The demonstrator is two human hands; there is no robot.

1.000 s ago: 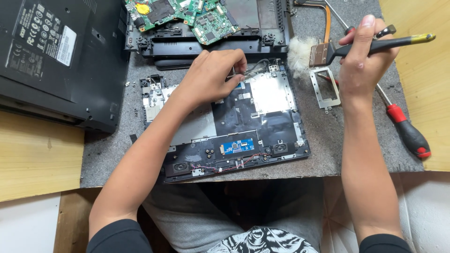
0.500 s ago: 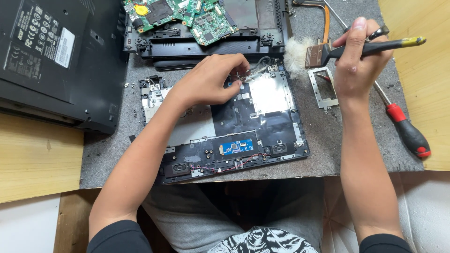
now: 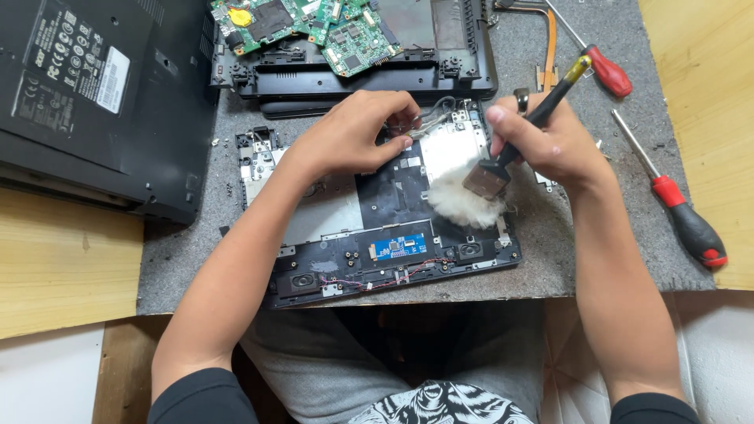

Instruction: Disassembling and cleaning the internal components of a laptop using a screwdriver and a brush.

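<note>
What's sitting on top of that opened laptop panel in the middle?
On the laptop panel rest the left hand and the white bristles of the brush held by the right hand. Parts beneath them are hidden.

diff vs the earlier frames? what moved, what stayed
The right hand brought the brush down and left from beside the panel; its white bristles now press on the laptop panel. The grip on the brush is unchanged. The left hand stayed on the panel's top edge. Panel and screwdrivers did not move.
</note>
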